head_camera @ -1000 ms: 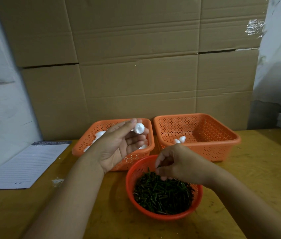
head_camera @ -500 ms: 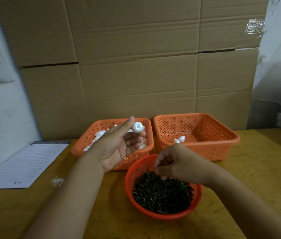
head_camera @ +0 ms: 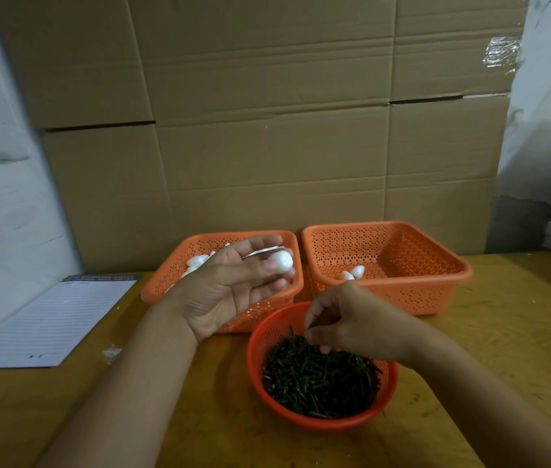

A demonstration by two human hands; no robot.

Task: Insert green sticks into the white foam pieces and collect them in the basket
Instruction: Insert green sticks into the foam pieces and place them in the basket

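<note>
Left hand (head_camera: pixel 230 285) pinching white foam piece (head_camera: pixel 281 261) at fingertips, palm up

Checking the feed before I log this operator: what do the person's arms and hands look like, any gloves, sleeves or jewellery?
Both are bare. The left hand and right hand wear no gloves, and no rings show on the fingers in view. Both forearms are uncovered down to the frame's bottom edge, with no sleeve, watch, bracelet or strap on either wrist. No markings or tape are visible on them.
</note>
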